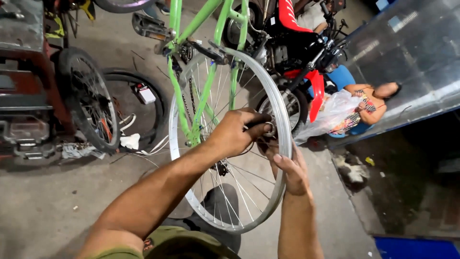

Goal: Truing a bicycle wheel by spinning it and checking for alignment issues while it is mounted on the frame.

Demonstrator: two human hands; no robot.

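Silver bicycle rim [282,115], tyreless and mounted in the upturned green frame [201,96]: right hand [293,169] grips its edge steadying it, left hand [237,132] closed on a small round spoke tool [269,128].

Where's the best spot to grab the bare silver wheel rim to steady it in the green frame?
Probably the rim's free right edge, coming from the right, outside the green frame. There the rim is bare and narrow enough to wrap, away from the fork legs. The right hand already grips there; the left hand works a small tool at the spokes.
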